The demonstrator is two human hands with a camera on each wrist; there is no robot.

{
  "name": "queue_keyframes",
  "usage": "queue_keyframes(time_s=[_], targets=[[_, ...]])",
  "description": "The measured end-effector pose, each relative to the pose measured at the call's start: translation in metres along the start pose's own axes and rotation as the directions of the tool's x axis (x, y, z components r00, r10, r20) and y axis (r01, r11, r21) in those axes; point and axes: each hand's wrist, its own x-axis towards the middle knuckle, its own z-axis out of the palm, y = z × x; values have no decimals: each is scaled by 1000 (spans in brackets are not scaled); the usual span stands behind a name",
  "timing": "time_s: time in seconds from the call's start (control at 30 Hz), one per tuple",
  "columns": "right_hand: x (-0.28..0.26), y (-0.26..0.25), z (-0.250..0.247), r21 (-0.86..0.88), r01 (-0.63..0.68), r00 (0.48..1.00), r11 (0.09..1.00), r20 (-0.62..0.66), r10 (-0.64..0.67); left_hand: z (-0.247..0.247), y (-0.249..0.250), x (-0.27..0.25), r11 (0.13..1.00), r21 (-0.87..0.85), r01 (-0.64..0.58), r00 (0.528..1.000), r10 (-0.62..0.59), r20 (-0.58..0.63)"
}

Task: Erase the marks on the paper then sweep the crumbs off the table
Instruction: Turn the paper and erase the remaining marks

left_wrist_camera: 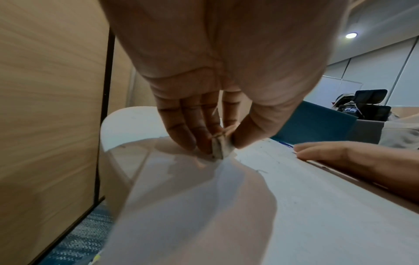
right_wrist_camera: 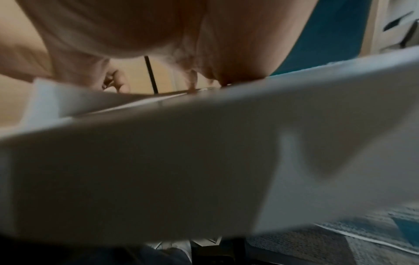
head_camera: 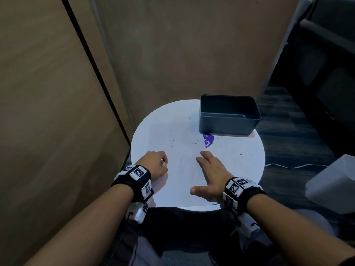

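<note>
A white sheet of paper (head_camera: pixel 182 181) lies on the round white table (head_camera: pixel 146 121), its near edge at the table's front. My left hand (head_camera: pixel 155 166) pinches a small worn eraser (left_wrist_camera: pixel 219 147) between thumb and fingers, its tip touching the paper near the left edge. My right hand (head_camera: pixel 209 173) lies flat on the paper with fingers straight, pressing it down. Dark eraser crumbs (head_camera: pixel 193 142) are scattered over the paper's far half and on the table at the right (head_camera: pixel 245 155). Faint grey smudges (head_camera: pixel 185 160) show between the hands.
A dark blue-grey open bin (head_camera: pixel 228 116) stands at the table's back right. A purple sticker (head_camera: pixel 208 140) lies just in front of it. A wooden panel wall is close on the left. A white container (head_camera: pixel 334 185) and a cable lie on the floor at the right.
</note>
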Motion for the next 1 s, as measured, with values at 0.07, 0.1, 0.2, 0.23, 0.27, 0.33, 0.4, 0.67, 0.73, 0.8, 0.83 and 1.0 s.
queue_keyframes(time_s=[0.07, 0.1, 0.2, 0.23, 0.27, 0.33, 0.4, 0.67, 0.73, 0.8, 0.83, 1.0], targets=[[1, 1, 4, -39, 30, 999, 999, 20, -29, 1, -4, 1, 1000, 10, 7, 1000, -6, -5], [2, 2, 7, -74, 46, 998, 996, 38, -44, 1, -2, 2, 1000, 12, -3, 1000, 3, -11], [5, 3, 10, -150, 40, 997, 988, 72, -30, -1, 8, 9, 998, 4, -57, 997, 57, -51], [6, 3, 10, -166, 26, 996, 986, 84, -12, -3, 12, 12, 998, 0, -69, 995, 69, -66], [7, 2, 10, -182, 15, 995, 983, 102, 4, -5, 17, 16, 997, -5, -77, 994, 76, -83], [8, -1, 9, -205, 5, 990, 979, 137, 23, -9, 24, 21, 996, -11, -85, 991, 84, -107], [10, -2, 10, -206, 6, 989, 979, 146, 25, -9, 30, 26, 995, 21, -94, 990, 96, -105], [12, -15, -2, -185, -50, 996, 982, 68, 64, -8, 38, 29, 991, 98, -94, 994, 99, -54], [23, -24, -10, -238, -47, 998, 970, 17, 53, -9, 40, 29, 990, 103, -99, 993, 105, -48], [36, -28, -18, -288, -32, 991, 957, 117, 68, -7, 42, 30, 989, 111, -100, 993, 106, -45], [42, -30, -21, -312, -33, 980, 950, 178, 93, -7, 44, 30, 989, 114, -97, 993, 104, -51], [56, -32, -29, -390, -80, 960, 917, 219, 177, -8, 50, 40, 974, 189, -127, 988, 142, -63]])
